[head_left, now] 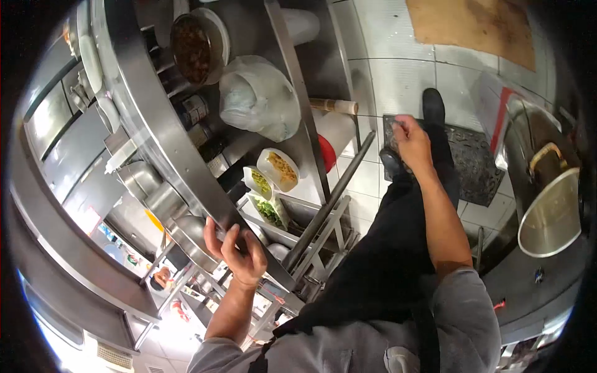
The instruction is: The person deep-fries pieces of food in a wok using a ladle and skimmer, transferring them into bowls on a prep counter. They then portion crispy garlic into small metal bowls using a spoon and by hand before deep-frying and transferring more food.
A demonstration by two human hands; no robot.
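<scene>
My left hand [239,252] is at the front edge of a steel shelf [165,133], its fingers bent and spread apart. It appears to touch the edge, and I see nothing held in it. Close by, white containers hold chopped green vegetables [268,211], a lighter green chopped food [260,182] and a yellow chopped food [283,169]. My right hand [410,142] hangs over the floor in front of my leg, away from the counter. Its fingers are loosely bent, and no object shows in it.
A pot of brown food [191,50] and a white plastic bag [260,96] sit on the lower shelf. Steel bowls [186,233] stand on the upper surface. To the right are a large metal pot [550,214] and a dark floor mat [476,165]. Cardboard [476,28] lies on the tiles.
</scene>
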